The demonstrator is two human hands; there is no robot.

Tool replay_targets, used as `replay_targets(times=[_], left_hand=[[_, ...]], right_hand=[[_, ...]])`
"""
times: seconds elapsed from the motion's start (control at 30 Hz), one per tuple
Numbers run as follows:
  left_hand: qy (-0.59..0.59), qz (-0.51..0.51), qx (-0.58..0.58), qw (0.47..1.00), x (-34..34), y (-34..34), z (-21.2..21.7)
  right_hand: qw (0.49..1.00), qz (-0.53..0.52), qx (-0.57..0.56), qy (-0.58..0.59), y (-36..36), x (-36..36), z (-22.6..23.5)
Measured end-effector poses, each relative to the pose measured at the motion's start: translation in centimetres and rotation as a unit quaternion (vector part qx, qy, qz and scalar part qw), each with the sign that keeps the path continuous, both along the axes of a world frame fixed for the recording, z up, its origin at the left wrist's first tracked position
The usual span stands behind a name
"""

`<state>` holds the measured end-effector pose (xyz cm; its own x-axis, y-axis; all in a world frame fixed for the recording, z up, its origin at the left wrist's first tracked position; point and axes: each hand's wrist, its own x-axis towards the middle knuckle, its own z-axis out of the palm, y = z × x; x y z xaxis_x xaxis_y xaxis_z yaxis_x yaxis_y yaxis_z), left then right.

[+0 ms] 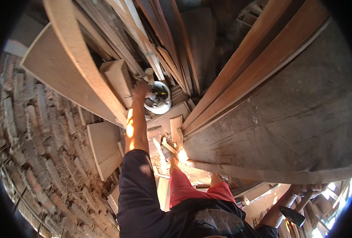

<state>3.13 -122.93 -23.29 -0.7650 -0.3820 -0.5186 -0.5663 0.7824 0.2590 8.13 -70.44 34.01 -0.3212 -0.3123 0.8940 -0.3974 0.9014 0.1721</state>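
Dark-sleeved left hand (141, 90) reaching, fingers curled at the rim of a white round plastic bucket (159, 103) among leaning planks, a retrieval step needing a firmer grasp, while the right hand (303, 190) clenches a wooden-handled hammer (293, 215).

Bucket (158, 98) sitting ahead among planks (166, 47), left hand (141, 89) reaching at its left rim. Brick wall (41, 150) lying left. Hammer (293, 215) hanging in right hand (308, 189), lower right.
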Motion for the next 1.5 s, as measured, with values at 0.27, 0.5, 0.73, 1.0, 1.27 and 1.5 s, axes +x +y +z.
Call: replay_targets(times=[0.27, 0.5, 0.73, 1.0, 1.27, 1.5], left_hand=[[0.002, 0.013, -0.03, 0.999, 0.2, 0.5, -0.9], [0.052, 0.084, 0.049, 0.994, 1.1, -0.4, -0.1], [0.046, 0.056, 0.059, 0.996, 1.0, -0.2, 1.0], [0.277, 0.008, -0.014, 0.961, 2.6, 3.1, 7.8], [0.431, 0.046, 0.072, 0.898, 8.5, 6.0, 26.0], [0.623, 0.065, 0.258, 0.736, 16.8, 9.3, 35.8]], right_hand=[[1.0, -0.007, 0.012, 0.004, -0.2, 0.0, -0.7], [1.0, -0.004, 0.01, 0.011, -0.4, -0.2, -0.7], [1.0, -0.001, 0.008, 0.011, -0.9, -1.0, -1.7], [1.0, 0.023, -0.011, 0.013, -1.1, -1.7, -1.8], [0.995, 0.078, -0.041, 0.036, -1.7, -1.9, -0.5], [0.973, 0.138, -0.163, -0.086, -3.9, -2.0, 0.0]])
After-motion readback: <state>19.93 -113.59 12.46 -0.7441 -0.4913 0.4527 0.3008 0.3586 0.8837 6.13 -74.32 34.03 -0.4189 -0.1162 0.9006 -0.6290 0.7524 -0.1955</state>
